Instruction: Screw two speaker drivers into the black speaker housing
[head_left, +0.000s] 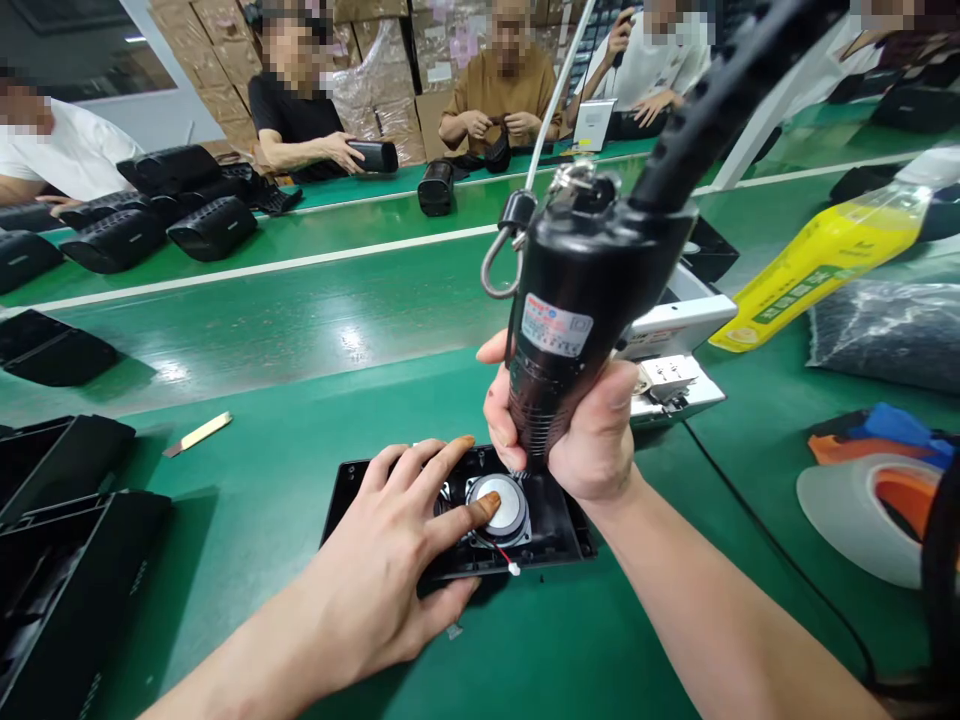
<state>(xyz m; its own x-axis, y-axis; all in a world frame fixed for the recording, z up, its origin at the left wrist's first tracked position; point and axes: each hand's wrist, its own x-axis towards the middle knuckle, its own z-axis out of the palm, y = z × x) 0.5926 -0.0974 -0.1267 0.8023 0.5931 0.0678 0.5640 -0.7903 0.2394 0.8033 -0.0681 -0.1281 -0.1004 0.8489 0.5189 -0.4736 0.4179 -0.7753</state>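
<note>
My right hand (600,440) is wrapped round a black electric screwdriver (559,310), held upright with its tip end down over a black speaker panel (551,520). The screwdriver's bit is hidden behind my hand. Across the panel lies my left hand (409,530), gripping it with spread fingers on top and the thumb at the near edge. One finger rests on the round speaker driver (504,505) set in the panel. A red and black wire with a white connector (514,568) hangs over the near edge.
Open black speaker housings (82,590) stand at left, near a small yellow-handled blade (199,433). Rightward are a white screw-feeder box (675,350), a yellow bottle (832,260) and a tape roll (855,515). Beyond the green conveyor (337,300), several people handle black speakers.
</note>
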